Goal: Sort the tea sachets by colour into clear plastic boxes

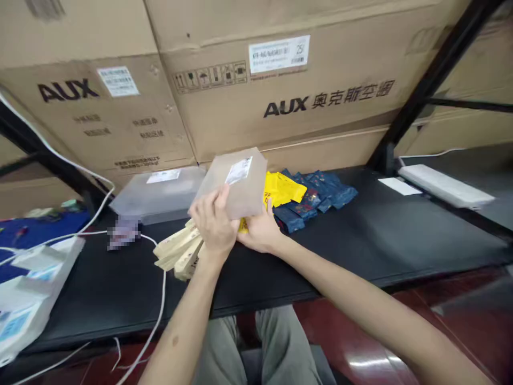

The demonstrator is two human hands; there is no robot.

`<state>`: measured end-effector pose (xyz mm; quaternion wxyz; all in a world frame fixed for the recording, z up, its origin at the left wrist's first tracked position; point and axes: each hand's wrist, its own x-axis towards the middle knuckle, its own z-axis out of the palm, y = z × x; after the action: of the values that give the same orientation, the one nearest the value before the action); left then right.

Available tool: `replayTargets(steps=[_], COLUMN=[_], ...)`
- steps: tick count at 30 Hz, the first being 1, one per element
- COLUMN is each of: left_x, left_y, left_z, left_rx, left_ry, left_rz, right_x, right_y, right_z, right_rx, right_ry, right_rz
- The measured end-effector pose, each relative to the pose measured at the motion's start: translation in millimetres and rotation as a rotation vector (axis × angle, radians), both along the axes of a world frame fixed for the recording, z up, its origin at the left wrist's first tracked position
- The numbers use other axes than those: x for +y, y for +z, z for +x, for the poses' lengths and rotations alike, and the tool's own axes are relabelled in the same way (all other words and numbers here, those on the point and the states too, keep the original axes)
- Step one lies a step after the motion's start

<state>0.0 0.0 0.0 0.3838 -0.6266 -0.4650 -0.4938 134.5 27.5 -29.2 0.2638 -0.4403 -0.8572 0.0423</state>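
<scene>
A frosted plastic box [236, 179] with a white label is tilted above the black table, between my hands. My left hand [214, 222] is wrapped round its near left side. Under its right corner, my right hand [262, 230] supports the box, with its fingers partly hidden. Beige packets [178, 248] lie just left of my left hand. Yellow packets [284, 188] and dark blue packets [332, 190] are heaped beyond my right hand. A second frosted box [160, 195] with a label rests on the table at the left.
Large AUX cartons [224, 123] stand behind the black table [380, 235]. White cables and a power strip [44, 299] lie at the left, near a blue cloth [16, 235]. At the right are a white card [399, 186] and a long white object [447, 185]. Black rack posts flank the table.
</scene>
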Motion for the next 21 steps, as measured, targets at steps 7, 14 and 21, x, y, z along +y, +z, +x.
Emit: replayTargets(steps=[7,14,21], left_x=[-0.3,-2.7,-15.9], left_y=[-4.9,-3.1,34.6], left_z=[-25.7,-26.4,-60.9], left_rx=[-0.074,-0.082,-0.289], left_ry=[-0.137,-0.104,-0.028], left_rz=[0.008,-0.051,0.097], right_x=[5.2,4.0,0.8], right_y=[-3.8,-6.3,-2.7], right_z=[0.7,0.2,-0.4], right_rx=[-0.027,-0.050,-0.088], right_ry=[-0.002,0.001,-0.013], right_rz=[0.081,0.159,0.203])
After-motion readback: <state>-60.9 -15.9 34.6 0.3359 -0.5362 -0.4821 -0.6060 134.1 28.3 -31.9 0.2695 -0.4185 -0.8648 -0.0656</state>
